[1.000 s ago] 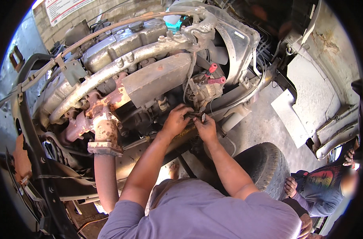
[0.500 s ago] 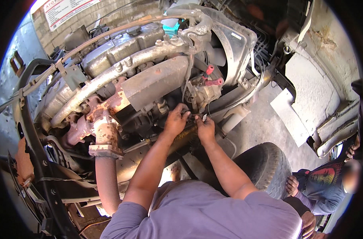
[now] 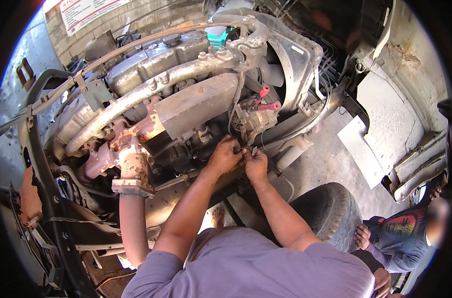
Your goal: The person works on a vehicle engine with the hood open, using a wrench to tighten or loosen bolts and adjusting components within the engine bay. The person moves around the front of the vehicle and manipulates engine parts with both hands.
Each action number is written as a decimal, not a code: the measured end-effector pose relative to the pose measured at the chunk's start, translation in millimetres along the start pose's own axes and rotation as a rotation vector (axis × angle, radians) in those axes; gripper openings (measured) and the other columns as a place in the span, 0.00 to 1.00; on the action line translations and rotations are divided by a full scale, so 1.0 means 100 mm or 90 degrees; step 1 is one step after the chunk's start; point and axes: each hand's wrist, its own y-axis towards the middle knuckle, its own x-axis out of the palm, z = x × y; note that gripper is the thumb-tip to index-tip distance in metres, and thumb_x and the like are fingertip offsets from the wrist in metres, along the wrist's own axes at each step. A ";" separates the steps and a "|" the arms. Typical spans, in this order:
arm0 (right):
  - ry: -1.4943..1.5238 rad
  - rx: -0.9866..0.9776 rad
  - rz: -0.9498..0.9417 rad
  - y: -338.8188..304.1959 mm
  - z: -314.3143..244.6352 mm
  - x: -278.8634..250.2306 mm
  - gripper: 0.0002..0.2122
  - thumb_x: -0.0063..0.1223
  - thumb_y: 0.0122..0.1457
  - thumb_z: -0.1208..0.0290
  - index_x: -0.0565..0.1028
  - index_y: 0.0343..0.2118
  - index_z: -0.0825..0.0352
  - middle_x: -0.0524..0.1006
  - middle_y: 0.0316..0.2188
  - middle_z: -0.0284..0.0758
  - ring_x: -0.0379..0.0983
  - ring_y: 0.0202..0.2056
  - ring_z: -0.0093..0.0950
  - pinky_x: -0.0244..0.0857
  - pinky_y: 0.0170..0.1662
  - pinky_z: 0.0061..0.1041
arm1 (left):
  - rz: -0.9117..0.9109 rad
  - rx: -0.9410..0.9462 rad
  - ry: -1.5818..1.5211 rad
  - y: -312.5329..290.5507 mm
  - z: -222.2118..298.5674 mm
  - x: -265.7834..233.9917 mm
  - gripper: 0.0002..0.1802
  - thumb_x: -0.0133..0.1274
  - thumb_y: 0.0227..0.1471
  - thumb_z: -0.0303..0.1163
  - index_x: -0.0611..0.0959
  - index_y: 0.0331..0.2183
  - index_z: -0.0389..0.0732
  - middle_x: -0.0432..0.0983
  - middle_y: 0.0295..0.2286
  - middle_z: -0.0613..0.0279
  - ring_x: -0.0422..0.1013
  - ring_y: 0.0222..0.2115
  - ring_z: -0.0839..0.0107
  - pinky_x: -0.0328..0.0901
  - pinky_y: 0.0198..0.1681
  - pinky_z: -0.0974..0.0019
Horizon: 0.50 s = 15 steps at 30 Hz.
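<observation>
- while 2 bare hands meet low beside an exposed vehicle engine (image 3: 151, 62), a small pale piece (image 3: 254, 150) shows at the fingertips of the right hand (image 3: 256, 166).
- the right hand's thumb and index finger are drawn close together, with the small pale piece standing up at their tips; how the other fingers lie is hard to tell.
- the left hand (image 3: 225, 158) turns inward, its fingers curled and its thumb near the index finger with little gap; what those tips pinch, if anything, is too small and dark to tell.
- the 2 hands' tips face each other, very near; whether they touch cannot be told.
- the small pale piece points up the frame, away from the worker, its long axis close to upright; its lower end is hidden by the fingers.
- just beyond the hands sits a dusty metal unit (image 3: 255, 121) bearing 2 red sleeves (image 3: 269, 106), 1 angled upward and 1 to the right.
- right of the worker's forearms stands a black tire (image 3: 330, 213), a co-worker's hand (image 3: 362, 236) at its edge.
- on the left, a rusted pipe (image 3: 132, 218) runs down from a flange (image 3: 132, 187).
</observation>
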 end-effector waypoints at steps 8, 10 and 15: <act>-0.076 0.017 0.026 0.06 -0.09 -0.12 0.06 0.59 0.68 0.75 0.83 0.36 0.72 0.79 0.24 0.30 0.68 0.27 0.20 0.66 0.33 0.26 | 0.214 0.110 -0.065 -0.13 0.09 0.00 0.09 0.65 0.55 0.26 0.87 0.39 0.37 0.84 0.36 0.47 0.81 0.38 0.46 0.75 0.41 0.54; -0.083 0.019 0.051 0.07 -0.08 -0.10 0.07 0.59 0.67 0.75 0.83 0.36 0.73 0.80 0.25 0.33 0.70 0.27 0.21 0.67 0.34 0.28 | 0.225 0.098 -0.031 -0.16 0.11 -0.05 0.08 0.65 0.56 0.27 0.86 0.38 0.37 0.84 0.34 0.47 0.81 0.36 0.45 0.75 0.39 0.52; -0.130 -0.022 0.045 0.08 -0.06 -0.09 0.07 0.61 0.67 0.74 0.82 0.35 0.74 0.81 0.25 0.37 0.71 0.28 0.24 0.68 0.36 0.30 | 0.188 -0.027 0.066 -0.20 0.21 -0.12 0.11 0.66 0.57 0.32 0.82 0.36 0.36 0.82 0.31 0.45 0.80 0.31 0.44 0.72 0.34 0.49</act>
